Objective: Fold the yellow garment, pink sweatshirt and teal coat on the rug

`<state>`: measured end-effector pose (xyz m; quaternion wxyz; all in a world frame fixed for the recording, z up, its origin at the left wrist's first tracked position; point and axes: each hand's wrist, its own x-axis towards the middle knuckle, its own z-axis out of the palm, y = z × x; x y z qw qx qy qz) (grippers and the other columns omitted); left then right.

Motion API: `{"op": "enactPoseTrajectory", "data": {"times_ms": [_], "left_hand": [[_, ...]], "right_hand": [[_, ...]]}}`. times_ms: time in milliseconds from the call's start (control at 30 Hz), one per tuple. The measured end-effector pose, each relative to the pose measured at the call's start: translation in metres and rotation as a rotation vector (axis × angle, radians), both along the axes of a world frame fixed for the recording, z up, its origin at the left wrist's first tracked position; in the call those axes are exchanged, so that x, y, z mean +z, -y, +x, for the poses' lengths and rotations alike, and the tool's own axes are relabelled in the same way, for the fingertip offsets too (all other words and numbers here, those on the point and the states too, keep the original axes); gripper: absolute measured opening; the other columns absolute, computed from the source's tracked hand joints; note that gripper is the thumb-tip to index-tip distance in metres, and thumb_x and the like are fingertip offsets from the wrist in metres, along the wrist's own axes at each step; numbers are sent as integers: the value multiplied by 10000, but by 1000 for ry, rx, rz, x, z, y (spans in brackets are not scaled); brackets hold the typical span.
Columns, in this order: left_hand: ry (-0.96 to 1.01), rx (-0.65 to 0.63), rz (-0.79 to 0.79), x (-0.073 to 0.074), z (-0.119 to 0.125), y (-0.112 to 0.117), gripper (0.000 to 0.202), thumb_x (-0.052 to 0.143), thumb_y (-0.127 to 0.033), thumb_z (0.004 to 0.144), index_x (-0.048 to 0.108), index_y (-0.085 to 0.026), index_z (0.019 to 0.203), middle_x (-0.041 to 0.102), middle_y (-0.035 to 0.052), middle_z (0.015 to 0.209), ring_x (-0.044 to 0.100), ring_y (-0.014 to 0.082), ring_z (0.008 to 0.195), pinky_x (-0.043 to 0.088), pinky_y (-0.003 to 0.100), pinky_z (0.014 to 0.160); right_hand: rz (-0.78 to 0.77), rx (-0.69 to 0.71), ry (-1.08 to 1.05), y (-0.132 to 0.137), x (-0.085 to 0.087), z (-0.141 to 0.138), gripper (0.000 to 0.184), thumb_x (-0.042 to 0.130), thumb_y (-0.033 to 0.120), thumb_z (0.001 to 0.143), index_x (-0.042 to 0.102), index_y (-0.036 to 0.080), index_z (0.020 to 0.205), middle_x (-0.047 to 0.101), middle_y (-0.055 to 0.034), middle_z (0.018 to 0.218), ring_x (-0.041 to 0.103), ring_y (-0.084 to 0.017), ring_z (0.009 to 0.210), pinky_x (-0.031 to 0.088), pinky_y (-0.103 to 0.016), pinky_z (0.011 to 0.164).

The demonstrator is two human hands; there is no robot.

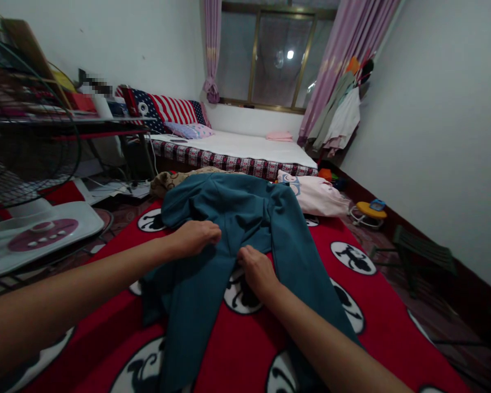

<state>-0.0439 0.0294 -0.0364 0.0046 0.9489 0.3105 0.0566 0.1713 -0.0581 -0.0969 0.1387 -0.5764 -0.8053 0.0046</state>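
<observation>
A teal garment (213,213) with long sleeves or legs lies spread and creased over a red blanket (225,349) with black-and-white round prints. I cannot tell whether it is a top or trousers. My left hand (198,238) is closed at the middle of the cloth, its fingers pinching a bit of fabric. Close by on the right, my right hand (257,267) has its fingertips closed on the garment's edge, where two long parts divide. These long parts run toward me, one on each side of my right hand.
Behind lie a brown patterned cloth (163,184) and a pale pink pillow (319,194). A white-topped bed (237,144) stands under the window. On the left are a fan (45,234) and a cluttered desk (118,123); on the right, a yellow stool (370,210) and a dark folding stool (421,248).
</observation>
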Motion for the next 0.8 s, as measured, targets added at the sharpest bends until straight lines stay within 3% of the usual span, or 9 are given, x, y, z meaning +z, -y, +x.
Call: {"op": "enactPoseTrajectory", "data": {"times_ms": [67, 133, 200, 300, 467, 633, 700, 800], "left_hand": [[58, 85, -14, 6, -10, -3, 210, 460, -107, 877, 636, -213, 920, 653, 19, 992, 616, 174, 910, 439, 257, 734], [33, 77, -66, 8, -22, -4, 271, 473, -69, 848, 653, -229, 971, 634, 13, 1114, 608, 180, 993, 446, 257, 778], [-48, 0, -145, 6, -31, -1, 422, 514, -13, 774, 663, -277, 1067, 577, 5, 1250, 576, 191, 1103, 449, 255, 851], [-121, -83, -223, -1, -37, 4, 568, 606, -9, 704, 639, -338, 1167, 503, 6, 1336, 532, 209, 1188, 430, 269, 956], [-69, -116, -174, -17, -40, 0, 454, 704, -55, 679, 660, -289, 1066, 529, 20, 1228, 545, 213, 1115, 427, 276, 931], [0, -123, -161, -30, -49, -9, 146, 651, -88, 741, 658, -224, 793, 595, 12, 946, 548, 192, 955, 422, 252, 810], [88, -128, -229, -25, -52, -8, 106, 614, -105, 771, 637, -206, 793, 608, 16, 912, 553, 185, 924, 422, 258, 806], [386, -85, -440, -2, -57, -4, 40, 585, -206, 821, 569, -173, 802, 636, 48, 1005, 588, 180, 906, 458, 274, 789]], "right_hand": [[-10, -92, -23, 2, 2, 21, 169, 489, 145, 925, 606, 204, 1031, 634, -43, 981, 621, -159, 853, 444, -241, 731], [-6, -116, -13, 6, 3, 35, 212, 508, 166, 921, 616, 220, 1095, 624, -48, 1038, 625, -169, 875, 449, -250, 727], [16, -50, 10, 11, 4, 37, 268, 486, 171, 932, 620, 252, 1150, 602, -48, 1126, 619, -173, 927, 455, -252, 736], [44, 82, 41, 16, 3, 18, 299, 442, 169, 947, 634, 284, 1145, 543, -39, 1270, 599, -173, 1004, 458, -254, 754], [37, 55, 82, 7, -1, -23, 207, 444, 197, 950, 643, 237, 989, 597, -42, 1147, 613, -161, 875, 430, -248, 667], [76, 62, -14, 0, -6, -28, 205, 436, 125, 921, 618, 217, 941, 640, -31, 1031, 620, -151, 824, 405, -241, 670], [71, 62, -124, 2, -3, -17, 190, 455, 125, 900, 617, 212, 947, 652, -32, 995, 624, -158, 820, 413, -243, 690], [100, 77, -375, 10, 15, 20, 189, 470, 102, 852, 614, 200, 927, 658, -38, 940, 623, -171, 852, 433, -253, 750]]}}
